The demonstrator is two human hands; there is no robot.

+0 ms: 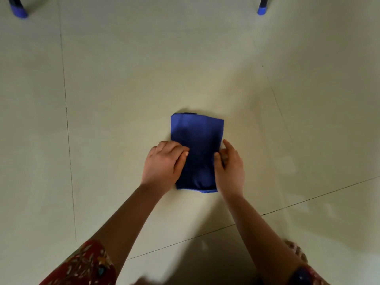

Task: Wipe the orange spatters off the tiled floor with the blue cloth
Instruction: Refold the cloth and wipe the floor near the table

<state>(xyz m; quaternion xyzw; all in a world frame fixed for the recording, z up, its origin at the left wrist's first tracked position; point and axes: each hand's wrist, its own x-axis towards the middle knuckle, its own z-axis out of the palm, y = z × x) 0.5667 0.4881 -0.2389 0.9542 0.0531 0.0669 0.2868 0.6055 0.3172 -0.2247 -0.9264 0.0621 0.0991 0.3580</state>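
A blue cloth [197, 145], folded into a neat rectangle, lies flat on the pale tiled floor [123, 89] in the middle of the view. My left hand [164, 161] rests on the cloth's left edge with its fingers curled over the fabric. My right hand [229, 163] is at the cloth's right edge, thumb and fingers pinching the fabric there. I see no orange spatters on the tiles around the cloth; whatever lies beneath the cloth is hidden.
Two dark furniture legs with blue caps stand at the far left [19, 11] and far right [261, 10]. Thin grout lines cross the floor. My red patterned clothing [82, 268] fills the bottom left corner.
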